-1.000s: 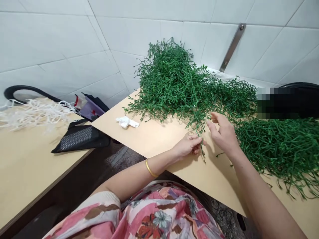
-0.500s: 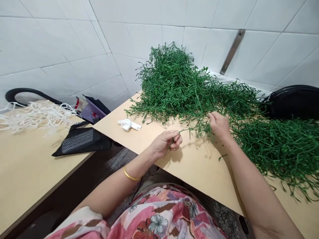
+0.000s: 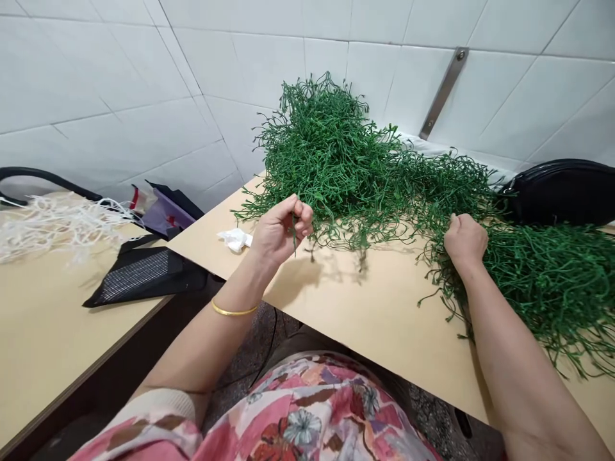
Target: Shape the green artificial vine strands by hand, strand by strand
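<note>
My left hand is raised over the table, its fingertips pinched on thin green plastic stems that hang below the fingers. Farther right, my right hand is closed in a loose fist, back of the hand upward. Green stems trail out beneath it; the hand itself hides where they are gripped. Behind both hands rises a tangled heap of green stems with small budded tips. A second pile of the same stems lies beside my right wrist.
Crumpled white tissue lies left of my left hand on the light wooden table. A black bag stands at the back right. White strands and a black mesh pouch rest on the left table.
My left hand has moved up and left, away from the right hand, with stems in its fingers. My right hand has shifted right, toward the right-hand pile, and stems trail under it.
</note>
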A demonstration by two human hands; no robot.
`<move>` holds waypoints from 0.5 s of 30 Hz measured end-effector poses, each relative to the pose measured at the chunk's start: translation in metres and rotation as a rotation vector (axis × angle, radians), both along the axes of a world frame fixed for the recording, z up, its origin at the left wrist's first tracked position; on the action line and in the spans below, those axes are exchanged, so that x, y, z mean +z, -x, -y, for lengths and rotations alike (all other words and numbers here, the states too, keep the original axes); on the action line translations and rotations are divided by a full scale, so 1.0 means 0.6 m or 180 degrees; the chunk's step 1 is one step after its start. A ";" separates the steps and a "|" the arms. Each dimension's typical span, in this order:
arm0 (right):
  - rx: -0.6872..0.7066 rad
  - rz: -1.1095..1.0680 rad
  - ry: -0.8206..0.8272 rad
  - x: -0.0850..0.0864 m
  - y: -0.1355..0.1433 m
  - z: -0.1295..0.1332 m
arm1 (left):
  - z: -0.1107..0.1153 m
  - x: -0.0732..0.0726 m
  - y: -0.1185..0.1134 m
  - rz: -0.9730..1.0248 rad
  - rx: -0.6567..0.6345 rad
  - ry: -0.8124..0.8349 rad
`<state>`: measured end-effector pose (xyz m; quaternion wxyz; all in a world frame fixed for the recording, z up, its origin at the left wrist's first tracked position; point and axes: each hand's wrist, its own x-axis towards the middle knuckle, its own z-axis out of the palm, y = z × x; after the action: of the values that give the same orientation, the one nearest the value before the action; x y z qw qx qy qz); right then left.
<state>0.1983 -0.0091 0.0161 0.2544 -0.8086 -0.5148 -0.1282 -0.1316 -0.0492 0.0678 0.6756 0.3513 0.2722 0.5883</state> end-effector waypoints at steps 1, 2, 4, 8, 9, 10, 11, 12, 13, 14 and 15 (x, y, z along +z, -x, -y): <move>0.0011 -0.0113 -0.0114 0.003 0.007 -0.004 | 0.003 -0.003 -0.004 -0.0202 -0.0099 -0.0045; 0.0094 -0.0229 -0.0207 0.006 0.018 -0.008 | 0.009 -0.011 -0.014 -0.0425 -0.0233 -0.0100; 0.0518 -0.0327 -0.0194 0.012 0.047 -0.015 | 0.029 -0.033 -0.044 -0.0855 -0.0667 -0.0205; 0.1239 0.0146 -0.0231 0.024 0.094 0.000 | 0.076 -0.080 -0.111 -0.1957 -0.1554 -0.0558; 0.1217 0.0237 -0.0412 0.029 0.098 0.012 | 0.085 -0.087 -0.123 -0.2149 -0.1732 -0.0702; 0.1166 0.0265 -0.0585 0.036 0.099 0.028 | 0.093 -0.093 -0.131 -0.2313 -0.1831 -0.0848; 0.1121 0.0235 -0.0688 0.043 0.097 0.047 | 0.099 -0.097 -0.137 -0.2509 -0.1864 -0.1016; 0.1107 0.0159 -0.0671 0.051 0.096 0.070 | 0.104 -0.100 -0.141 -0.2719 -0.1852 -0.1203; 0.1140 0.0040 -0.0508 0.058 0.095 0.095 | 0.108 -0.102 -0.144 -0.2951 -0.1788 -0.1405; 0.1189 -0.0135 -0.0221 0.062 0.096 0.121 | 0.112 -0.103 -0.148 -0.3200 -0.1696 -0.1621; 0.1257 -0.0355 0.0167 0.064 0.099 0.148 | 0.116 -0.105 -0.152 -0.3444 -0.1608 -0.1843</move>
<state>0.1387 -0.0982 0.0545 0.2816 -0.7042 -0.6515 -0.0174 -0.0406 -0.1185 0.0047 0.4391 0.8175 0.3133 0.2018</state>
